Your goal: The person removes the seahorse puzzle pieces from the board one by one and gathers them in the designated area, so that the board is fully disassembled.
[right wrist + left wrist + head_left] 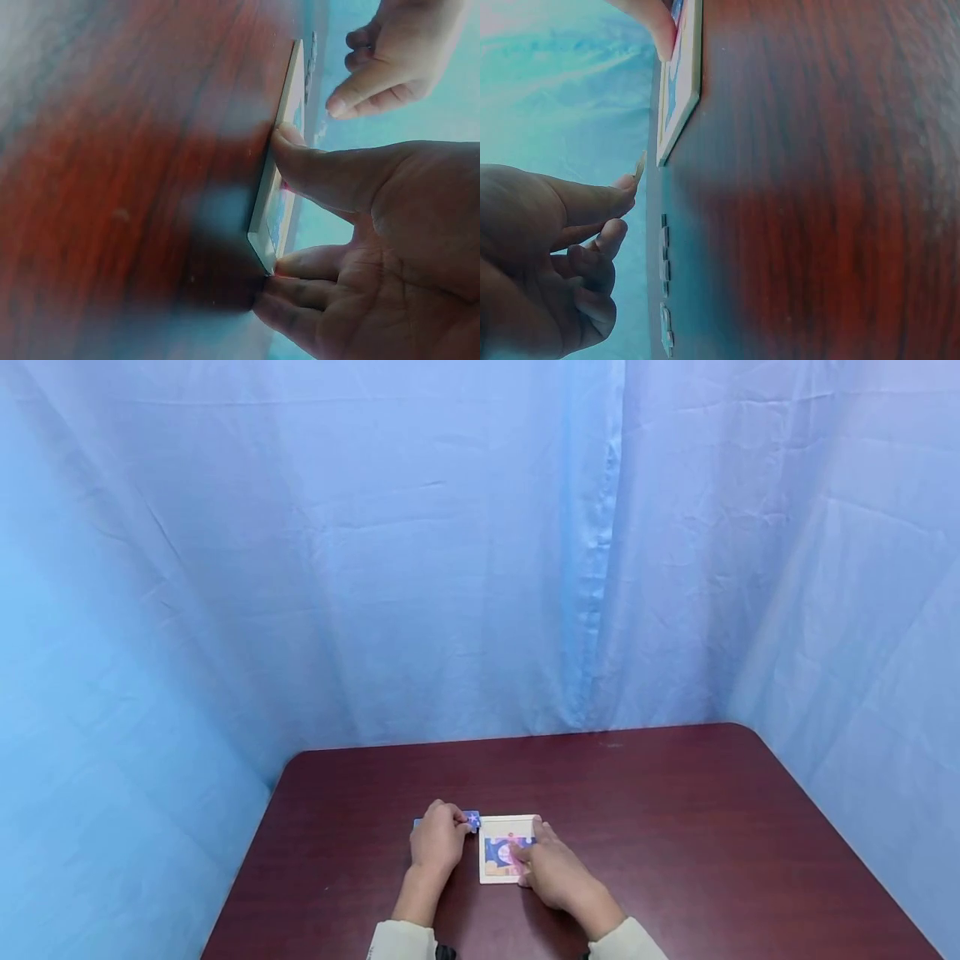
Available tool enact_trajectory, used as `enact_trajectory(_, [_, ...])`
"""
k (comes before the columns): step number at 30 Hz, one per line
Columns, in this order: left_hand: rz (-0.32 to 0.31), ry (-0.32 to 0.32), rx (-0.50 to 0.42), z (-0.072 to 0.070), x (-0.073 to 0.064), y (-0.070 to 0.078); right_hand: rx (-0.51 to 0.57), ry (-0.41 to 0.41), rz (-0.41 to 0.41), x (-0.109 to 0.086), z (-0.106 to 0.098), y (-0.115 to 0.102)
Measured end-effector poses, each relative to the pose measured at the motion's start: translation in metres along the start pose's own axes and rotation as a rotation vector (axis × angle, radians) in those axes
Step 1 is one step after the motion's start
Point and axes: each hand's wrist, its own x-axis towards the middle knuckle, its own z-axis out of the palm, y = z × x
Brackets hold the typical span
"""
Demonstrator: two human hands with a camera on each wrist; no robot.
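Observation:
My left hand (437,837) pinches a thin puzzle piece (640,165) between thumb and forefinger, raised off the table left of a puzzle tray (509,817); the other fingers are curled in. The tray is a pale, square, shallow-rimmed frame, its lower part filled by blue, pink and orange picture pieces (497,852). On the tray's right side my right hand (558,870) grips it, with the thumb (292,154) at the near rim and fingers at the far side. One right finger rests on the picture.
Several loose puzzle pieces (665,259) lie flat on the dark red-brown table (675,827), left of the tray and partly hidden under the left hand in the head view. Light blue curtains (450,568) hang behind the table and along both sides.

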Motion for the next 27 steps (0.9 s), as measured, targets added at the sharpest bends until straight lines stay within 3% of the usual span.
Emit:
enact_trajectory(8, [-0.003,-0.013,-0.002,0.0049,-0.0003,-0.0068,-0.031,-0.028,0.098,-0.0052,-0.0037,0.0028])
enact_trajectory(27, [-0.04,-0.05,-0.077,0.0018,0.0008,-0.0083,-0.046,-0.02,0.089,-0.0057,-0.0066,0.0039])
